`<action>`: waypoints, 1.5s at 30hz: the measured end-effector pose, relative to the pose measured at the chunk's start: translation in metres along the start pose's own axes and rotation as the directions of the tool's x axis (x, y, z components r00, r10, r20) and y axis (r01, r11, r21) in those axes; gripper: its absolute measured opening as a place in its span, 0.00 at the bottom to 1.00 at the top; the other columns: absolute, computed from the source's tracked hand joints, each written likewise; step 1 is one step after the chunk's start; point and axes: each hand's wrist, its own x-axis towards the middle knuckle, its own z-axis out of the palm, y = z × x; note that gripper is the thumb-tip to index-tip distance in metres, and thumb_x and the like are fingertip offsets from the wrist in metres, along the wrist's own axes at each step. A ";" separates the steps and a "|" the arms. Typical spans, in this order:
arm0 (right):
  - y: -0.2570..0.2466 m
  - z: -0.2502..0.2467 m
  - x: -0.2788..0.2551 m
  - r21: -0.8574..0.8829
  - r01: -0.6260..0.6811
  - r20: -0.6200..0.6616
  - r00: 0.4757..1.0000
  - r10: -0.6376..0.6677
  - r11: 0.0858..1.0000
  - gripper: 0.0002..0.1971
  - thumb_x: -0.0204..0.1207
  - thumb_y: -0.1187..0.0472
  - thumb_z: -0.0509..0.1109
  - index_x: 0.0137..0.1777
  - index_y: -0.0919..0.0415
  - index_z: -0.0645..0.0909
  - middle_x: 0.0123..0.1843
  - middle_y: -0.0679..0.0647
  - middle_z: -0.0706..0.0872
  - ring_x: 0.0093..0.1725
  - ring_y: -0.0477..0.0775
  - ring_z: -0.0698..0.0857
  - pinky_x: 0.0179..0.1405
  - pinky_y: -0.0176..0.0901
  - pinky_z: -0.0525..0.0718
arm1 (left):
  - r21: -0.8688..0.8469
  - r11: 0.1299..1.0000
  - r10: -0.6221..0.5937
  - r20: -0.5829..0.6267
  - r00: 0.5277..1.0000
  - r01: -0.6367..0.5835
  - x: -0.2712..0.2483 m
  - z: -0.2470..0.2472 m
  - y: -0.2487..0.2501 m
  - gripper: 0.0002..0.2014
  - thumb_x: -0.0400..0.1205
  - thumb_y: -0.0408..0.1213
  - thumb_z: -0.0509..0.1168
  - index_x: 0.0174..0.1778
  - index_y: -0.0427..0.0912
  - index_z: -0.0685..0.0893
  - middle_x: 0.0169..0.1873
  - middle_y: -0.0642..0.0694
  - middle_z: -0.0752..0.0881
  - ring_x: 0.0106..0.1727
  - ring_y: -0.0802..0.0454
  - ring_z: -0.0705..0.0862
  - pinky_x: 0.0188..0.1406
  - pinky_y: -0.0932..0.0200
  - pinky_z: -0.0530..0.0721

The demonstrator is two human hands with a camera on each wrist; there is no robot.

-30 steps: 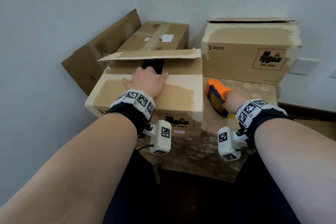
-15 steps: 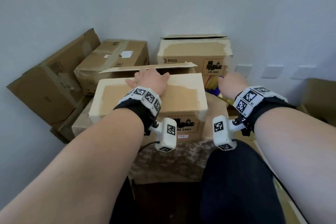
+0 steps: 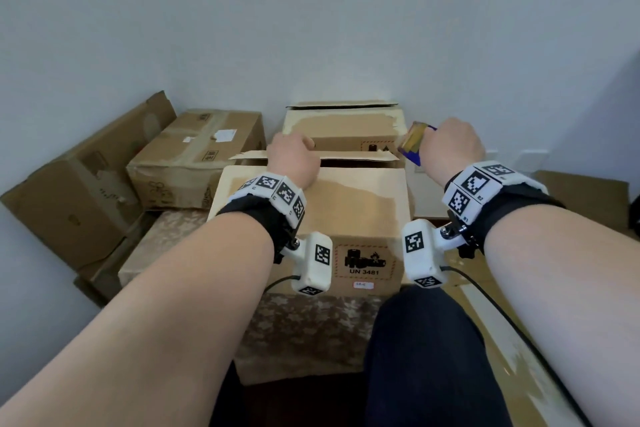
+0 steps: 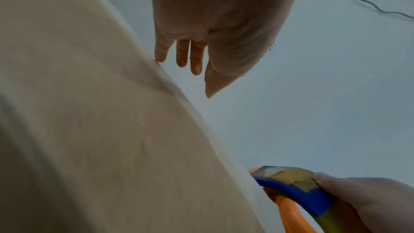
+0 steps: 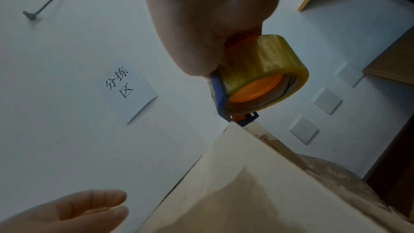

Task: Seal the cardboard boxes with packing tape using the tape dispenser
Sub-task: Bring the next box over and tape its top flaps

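1. Your left hand (image 3: pixel 292 158) rests near the far edge of the near box (image 3: pixel 313 208). The fingers (image 4: pixel 181 54) are straight and relaxed, one fingertip touching the cardboard, and they hold nothing.
2. Your right hand (image 3: pixel 450 146) is clamped on the dispenser (image 3: pixel 412 146), raised above the box's far right corner.
3. The dispenser has a blue frame and an orange hub, and carries a roll of yellowish clear tape (image 5: pixel 266 65). In the right wrist view its lower tip sits just beside the box corner; you cannot tell whether they touch.
4. The box's far flap (image 3: pixel 311 156) stands slightly raised, leaving a dark gap along the top seam. The box carries a "UN 3481" label (image 3: pixel 363 260) on its near face.
5. The box sits on a stand with a patterned cover (image 3: pixel 304 329).
6. A second box (image 3: pixel 343 125) stands behind it against the wall. More boxes (image 3: pixel 194 156) lie to the left.
7. A paper note (image 5: pixel 127 91) with printed characters is fixed to the wall.
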 end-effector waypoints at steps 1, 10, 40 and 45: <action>-0.003 -0.001 0.001 0.014 0.013 -0.028 1.000 -0.012 1.000 0.13 0.85 0.58 0.56 0.50 0.66 0.78 0.57 0.66 0.83 0.56 0.68 0.83 0.43 0.49 0.74 | 0.006 1.000 -0.003 -0.019 1.000 0.003 0.003 -0.006 -0.001 0.17 0.79 0.33 0.64 0.64 0.46 0.81 0.67 0.41 0.74 0.66 0.41 0.76 0.65 0.48 0.78; -0.041 0.006 -0.001 0.075 0.238 -0.117 0.966 -0.229 0.968 0.17 0.85 0.57 0.54 0.60 0.69 0.78 0.59 0.66 0.81 0.59 0.68 0.79 0.53 0.53 0.75 | 0.420 0.894 -0.074 0.478 0.875 -0.154 0.001 -0.026 -0.023 0.29 0.83 0.45 0.62 0.80 0.44 0.66 0.74 0.43 0.73 0.73 0.44 0.73 0.69 0.53 0.71; -0.105 0.077 -0.011 0.558 -0.042 0.387 0.896 -0.215 0.829 0.40 0.53 0.23 0.66 0.49 0.60 0.82 0.46 0.59 0.90 0.49 0.61 0.87 0.60 0.60 0.82 | 0.390 0.878 -0.029 0.624 0.781 -0.279 0.008 -0.037 -0.082 0.56 0.50 0.73 0.74 0.71 0.47 0.70 0.62 0.50 0.81 0.60 0.48 0.80 0.63 0.46 0.80; -0.121 0.088 -0.012 0.594 -0.097 0.421 0.883 -0.206 0.799 0.21 0.70 0.36 0.71 0.39 0.55 0.79 0.41 0.58 0.88 0.48 0.62 0.87 0.61 0.57 0.82 | 0.353 0.898 -0.019 0.629 0.777 -0.264 0.010 -0.042 -0.087 0.50 0.48 0.73 0.72 0.63 0.49 0.73 0.55 0.52 0.83 0.55 0.50 0.82 0.60 0.47 0.82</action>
